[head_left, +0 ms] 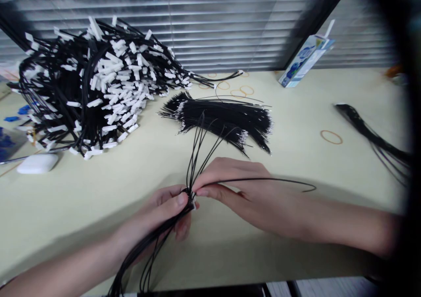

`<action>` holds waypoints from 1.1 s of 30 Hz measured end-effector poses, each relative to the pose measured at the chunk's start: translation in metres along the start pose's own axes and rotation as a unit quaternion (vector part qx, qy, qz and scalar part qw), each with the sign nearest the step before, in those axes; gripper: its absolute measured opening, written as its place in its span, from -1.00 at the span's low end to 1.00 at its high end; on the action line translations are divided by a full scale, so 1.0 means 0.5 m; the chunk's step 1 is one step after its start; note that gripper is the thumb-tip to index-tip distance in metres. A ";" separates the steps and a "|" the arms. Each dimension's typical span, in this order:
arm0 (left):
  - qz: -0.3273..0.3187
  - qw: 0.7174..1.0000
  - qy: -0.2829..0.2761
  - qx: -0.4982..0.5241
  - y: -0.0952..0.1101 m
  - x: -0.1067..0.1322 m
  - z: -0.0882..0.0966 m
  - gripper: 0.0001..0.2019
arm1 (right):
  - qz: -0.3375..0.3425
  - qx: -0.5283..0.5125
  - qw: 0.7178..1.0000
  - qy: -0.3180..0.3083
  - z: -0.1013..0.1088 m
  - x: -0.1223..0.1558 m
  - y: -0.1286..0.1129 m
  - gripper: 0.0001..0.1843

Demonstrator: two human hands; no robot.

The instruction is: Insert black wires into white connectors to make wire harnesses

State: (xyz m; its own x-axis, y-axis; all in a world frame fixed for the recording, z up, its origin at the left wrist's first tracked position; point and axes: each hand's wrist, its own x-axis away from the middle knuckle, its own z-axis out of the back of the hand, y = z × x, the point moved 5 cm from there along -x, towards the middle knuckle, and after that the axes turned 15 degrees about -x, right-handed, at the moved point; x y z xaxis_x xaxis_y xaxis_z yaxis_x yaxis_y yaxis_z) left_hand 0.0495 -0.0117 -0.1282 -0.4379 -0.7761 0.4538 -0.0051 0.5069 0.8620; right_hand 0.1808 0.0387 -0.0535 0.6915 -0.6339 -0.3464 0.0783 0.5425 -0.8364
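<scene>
Pale yellow-ish table (pixel 148 165) w/ closed window blinds (pixel 213 21) behind it, pretty dim light tbh.

Left hand (pixel 161 213) is closed, thumb pressed down against the fingers, gripping a thin wire bundle (pixel 154 244) right near its top. The rest of the bundle trails down past the wrist and off the table's near edge, and a few strands fan upward from the grip. Right hand (pixel 240 192) is touching the left at the fingertips, thumb + forefinger pinched tight on a single wire (pixel 279 181) that arcs out to the right and ends on the table. There's a tiny white bit (pixel 194 204) at the pinch point, prob a connector, too small to tell.

Just beyond the hands is a loose pile of cut black wires (pixel 226 119) w/ shiny tips. Back left is a big heap of black wires w/ white tags (pixel 95 86), and a white case (pixel 37 163) sits in front of it. One rubber band (pixel 331 136) lies off to the right, w/ a few more near the blinds. A blue-white carton (pixel 304 60) leans by the window, and another black strand bunch (pixel 371 135) is at the far right edge.
</scene>
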 end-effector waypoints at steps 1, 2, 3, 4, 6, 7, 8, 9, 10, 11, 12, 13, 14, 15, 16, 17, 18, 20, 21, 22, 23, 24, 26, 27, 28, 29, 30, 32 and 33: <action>-0.001 1.000 -0.001 0.000 0.001 0.000 0.000 -0.55 | 0.025 0.017 1.000 -0.004 -0.001 0.001 -0.002 -0.80; -0.001 1.000 -0.001 -0.001 0.001 0.000 -0.001 -0.54 | 0.052 0.030 0.998 -0.010 -0.002 0.003 -0.004 -0.79; 0.001 1.000 -0.001 -0.001 0.001 0.000 -0.001 -0.54 | 0.077 0.042 0.996 -0.020 -0.004 0.005 -0.006 -0.79; 0.002 1.000 -0.001 -0.001 0.000 -0.001 -0.001 -0.53 | 0.098 0.050 0.993 -0.034 -0.006 0.008 -0.007 -0.78; 0.002 1.000 -0.003 -0.004 0.000 -0.001 0.000 -0.53 | 0.115 0.055 0.990 -0.057 -0.009 0.011 -0.005 -0.75; 0.000 1.000 -0.004 -0.006 0.001 -0.001 0.000 -0.53 | 0.120 0.053 0.990 -0.061 -0.010 0.012 -0.005 -0.74; -0.001 1.000 -0.005 -0.006 0.001 -0.001 0.000 -0.54 | 0.123 0.052 0.989 -0.061 -0.010 0.012 -0.005 -0.75; -0.001 1.000 -0.006 -0.006 0.001 -0.001 0.001 -0.54 | 0.120 0.052 0.989 -0.062 -0.010 0.011 -0.006 -0.76; 0.000 1.000 -0.009 -0.005 0.002 -0.002 0.001 -0.55 | 0.112 0.053 0.990 -0.064 -0.011 0.010 -0.006 -0.78; -0.001 1.000 -0.011 -0.004 0.002 -0.002 0.001 -0.56 | 0.103 0.055 0.991 -0.070 -0.013 0.009 -0.006 -0.78; -0.003 1.000 -0.014 -0.005 0.003 -0.002 0.000 -0.56 | 0.094 0.054 0.991 -0.077 -0.015 0.008 -0.007 -0.78; -0.005 1.000 -0.017 -0.008 0.004 -0.002 0.000 -0.57 | 0.082 0.052 0.992 -0.085 -0.018 0.007 -0.007 -0.77; -0.008 1.000 -0.020 -0.011 0.005 -0.002 0.000 -0.57 | 0.072 0.045 0.992 -0.090 -0.019 0.007 -0.007 -0.77; -0.011 1.000 -0.021 -0.014 0.005 -0.002 0.000 -0.57 | 0.068 0.035 0.993 -0.088 -0.020 0.007 -0.007 -0.77; -0.014 1.000 -0.022 -0.017 0.006 -0.002 0.000 -0.57 | 0.066 0.024 0.994 -0.084 -0.020 0.007 -0.007 -0.77; -0.015 0.999 -0.023 -0.019 0.006 -0.002 0.000 -0.57 | 0.066 0.015 0.995 -0.077 -0.020 0.008 -0.006 -0.78; -0.016 0.999 -0.023 -0.021 0.006 -0.002 0.000 -0.57 | 0.066 0.010 0.995 -0.071 -0.020 0.009 -0.003 -0.78; -0.016 0.999 -0.023 -0.023 0.006 -0.002 0.001 -0.57 | 0.078 0.012 0.995 -0.069 -0.024 0.012 0.000 -0.78; -0.016 0.999 -0.023 -0.026 0.006 -0.002 0.001 -0.57 | 0.083 0.019 0.994 -0.074 -0.026 0.013 0.002 -0.77; -0.016 0.999 -0.024 -0.029 0.006 -0.003 0.001 -0.58 | 0.089 0.028 0.992 -0.079 -0.029 0.013 0.003 -0.77; -0.016 0.999 -0.026 -0.031 0.006 -0.003 0.001 -0.58 | 0.100 0.034 0.991 -0.081 -0.030 0.013 0.002 -0.76; -0.018 0.999 -0.028 -0.033 0.006 -0.003 0.001 -0.58 | 0.104 0.042 0.990 -0.085 -0.031 0.012 0.002 -0.76; -0.020 0.999 -0.032 -0.034 0.006 -0.003 0.001 -0.57 | 0.103 0.049 0.989 -0.094 -0.032 0.010 0.001 -0.75; -0.019 0.999 -0.033 -0.033 0.006 -0.003 0.001 -0.56 | 0.101 0.046 0.989 -0.099 -0.032 0.009 0.000 -0.75; -0.018 0.999 -0.033 -0.033 0.006 -0.003 0.001 -0.57 | 0.097 0.041 0.989 -0.104 -0.031 0.007 0.000 -0.75; -0.017 0.999 -0.034 -0.034 0.006 -0.003 0.001 -0.57 | 0.093 0.032 0.989 -0.108 -0.030 0.006 -0.001 -0.75; -0.016 0.999 -0.034 -0.035 0.006 -0.002 0.001 -0.57 | 0.089 0.023 0.990 -0.111 -0.028 0.005 -0.002 -0.75; -0.017 0.999 -0.032 -0.041 0.006 -0.001 0.000 -0.57 | 0.084 0.003 0.990 -0.112 -0.024 0.003 -0.003 -0.76; -0.017 0.998 -0.030 -0.043 0.006 -0.001 0.000 -0.56 | 0.075 -0.006 0.990 -0.115 -0.024 0.002 -0.002 -0.76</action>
State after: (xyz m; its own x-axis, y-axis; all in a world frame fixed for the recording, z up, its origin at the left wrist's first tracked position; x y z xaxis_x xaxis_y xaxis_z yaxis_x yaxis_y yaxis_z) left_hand 0.0494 -0.0099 -0.1259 -0.4920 -0.7669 0.4120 0.0547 0.4451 0.8938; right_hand 0.1730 0.0311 -0.0581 0.8404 -0.4028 -0.3625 -0.0462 0.6133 -0.7885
